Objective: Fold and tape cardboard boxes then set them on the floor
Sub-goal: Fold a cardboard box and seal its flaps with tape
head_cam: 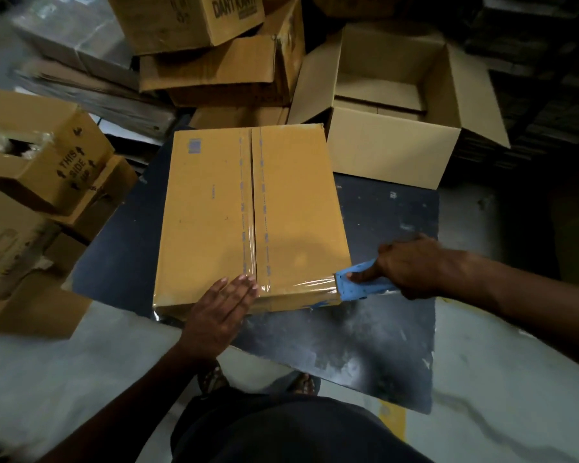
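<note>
Flat left hand (219, 307) pressing closed cardboard box (211, 208); right hand (411, 267) clenched round blue tape dispenser (358, 284).
Left to right: printed used boxes (44, 162) stacked at left; closed box on dark tabletop (381, 225), clear tape (301, 284) stretched along its near edge to the dispenser at its right corner; open empty box (391, 148) behind right.

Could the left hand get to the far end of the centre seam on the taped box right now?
Probably yes. The left hand lies flat on the taped box at the seam's near end, holding nothing, and the box top beyond it is bare up to the far edge.
</note>
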